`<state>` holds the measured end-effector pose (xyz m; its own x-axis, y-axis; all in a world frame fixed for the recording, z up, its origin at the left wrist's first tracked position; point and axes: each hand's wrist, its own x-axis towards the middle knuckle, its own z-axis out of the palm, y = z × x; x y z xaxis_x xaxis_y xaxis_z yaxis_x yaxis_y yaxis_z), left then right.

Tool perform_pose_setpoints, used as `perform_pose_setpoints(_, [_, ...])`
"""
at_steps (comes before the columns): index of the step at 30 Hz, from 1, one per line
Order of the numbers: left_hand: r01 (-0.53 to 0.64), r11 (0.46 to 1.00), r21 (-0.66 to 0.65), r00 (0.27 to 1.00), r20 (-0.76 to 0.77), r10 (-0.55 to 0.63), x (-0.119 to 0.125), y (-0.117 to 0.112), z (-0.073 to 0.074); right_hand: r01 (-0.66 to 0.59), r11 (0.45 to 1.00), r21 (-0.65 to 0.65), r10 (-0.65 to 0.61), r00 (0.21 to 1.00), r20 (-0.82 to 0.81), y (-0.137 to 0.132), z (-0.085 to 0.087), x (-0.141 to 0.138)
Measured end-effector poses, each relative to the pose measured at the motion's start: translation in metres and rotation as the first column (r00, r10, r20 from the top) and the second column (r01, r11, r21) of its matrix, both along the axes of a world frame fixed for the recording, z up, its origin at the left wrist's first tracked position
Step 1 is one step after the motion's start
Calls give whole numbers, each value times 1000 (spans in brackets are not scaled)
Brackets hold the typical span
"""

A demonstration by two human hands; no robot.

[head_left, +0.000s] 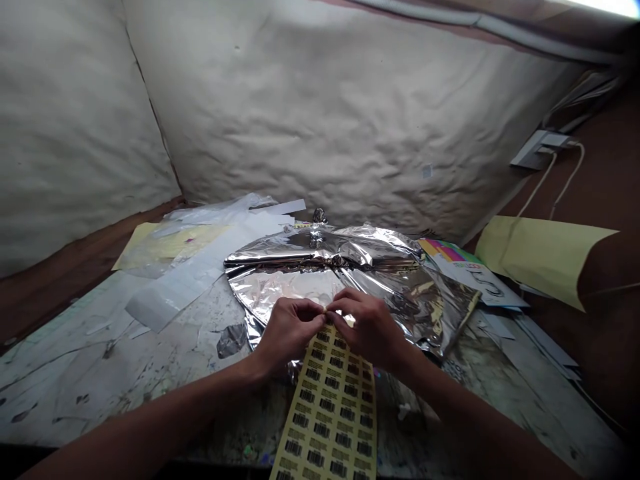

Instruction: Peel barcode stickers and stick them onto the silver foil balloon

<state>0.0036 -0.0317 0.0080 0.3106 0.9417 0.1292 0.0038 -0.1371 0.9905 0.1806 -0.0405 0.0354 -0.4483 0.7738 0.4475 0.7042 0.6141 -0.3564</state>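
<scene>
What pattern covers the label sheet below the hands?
Rows of dark barcodes on yellow cover the label sheet; head view shows it.

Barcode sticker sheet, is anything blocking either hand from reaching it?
Nothing visible: the left hand and right hand pinch at the far end of the sticker sheet; the silver foil lies beyond.

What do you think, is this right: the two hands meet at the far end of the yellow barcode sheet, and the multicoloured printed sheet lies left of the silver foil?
Not the side: in the head view, the multicoloured printed sheet lies right of the silver foil. The left hand and right hand meet at the far end of the yellow barcode sheet.
</scene>
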Motion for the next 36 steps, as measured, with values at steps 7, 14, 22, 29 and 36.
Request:
perform_pose_setpoints(7, [20, 998, 54, 997, -81, -16, 1, -2, -2, -22, 1000, -4, 22, 997, 71, 3, 1, 6])
perform_pose_setpoints(14, [52, 995, 84, 989, -142, -40, 1, -2, 1, -24, 1000, -17, 26, 988, 150, 3, 3, 8])
perform_pose_setpoints(22, [97, 989, 111, 988, -127, -83, 2, -3, -2, -20, 989, -146, 33, 996, 89, 2, 9, 14])
perform_pose_setpoints(29, [107, 992, 63, 987, -127, -98, 2, -4, 0, -24, 985, -173, 33, 998, 46, 4, 11, 15])
perform_pose_setpoints(36, [107, 991, 81, 980, -178, -91, 2, -5, 1, -1, 991, -132, 13, 996, 91, 2, 9, 15])
